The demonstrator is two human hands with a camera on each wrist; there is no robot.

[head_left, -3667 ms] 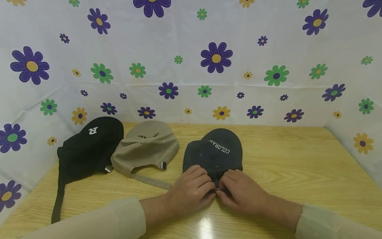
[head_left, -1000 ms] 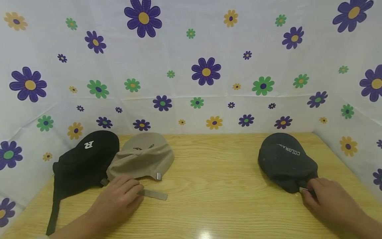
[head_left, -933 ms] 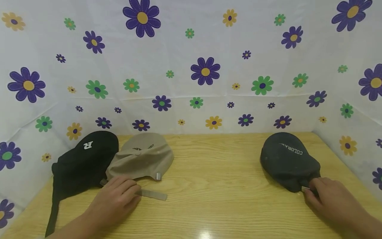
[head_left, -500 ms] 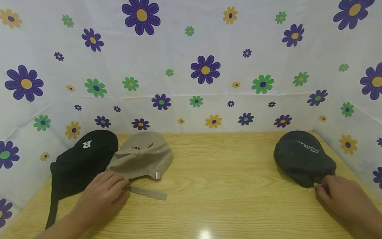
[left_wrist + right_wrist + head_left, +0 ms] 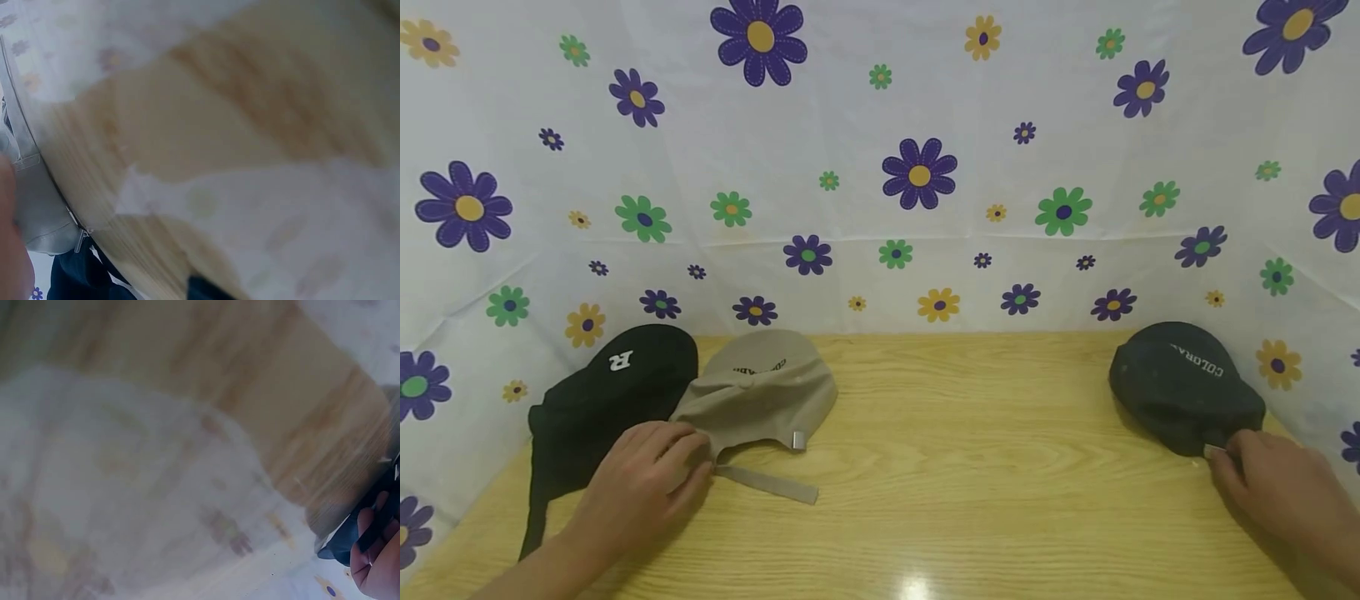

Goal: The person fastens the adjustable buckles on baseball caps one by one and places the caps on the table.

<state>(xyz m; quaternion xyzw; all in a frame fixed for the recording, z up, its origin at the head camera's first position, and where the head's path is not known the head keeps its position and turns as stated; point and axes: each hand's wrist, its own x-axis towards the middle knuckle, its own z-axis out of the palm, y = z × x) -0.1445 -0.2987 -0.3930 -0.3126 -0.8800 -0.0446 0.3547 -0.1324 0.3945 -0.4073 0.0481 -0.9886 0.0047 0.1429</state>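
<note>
My right hand (image 5: 1288, 492) grips the back strap of a navy cap (image 5: 1183, 392) lettered in white, whose metal buckle (image 5: 1212, 452) shows beside the thumb. In the right wrist view the fingers (image 5: 375, 550) curl around the dark strap. My left hand (image 5: 643, 479) is bent at the lower left edge of a beige cap (image 5: 767, 392); its loose strap (image 5: 767, 483) emerges at thumb and index finger. I cannot tell whether these pinch it. The left wrist view shows only part of the hand (image 5: 15, 244) at the frame's left edge.
A black cap (image 5: 617, 392) with a white R lies against the beige cap, its long strap (image 5: 535, 529) hanging toward the front. Wooden tabletop (image 5: 970, 433) separates the beige and navy caps. Flower-patterned cloth (image 5: 850, 125) closes off the back and both sides.
Over several seconds the navy cap has gone from the middle to the far right, carried lately by my right hand alone. My left hand has slid left along the beige strap; the beige cap stays put.
</note>
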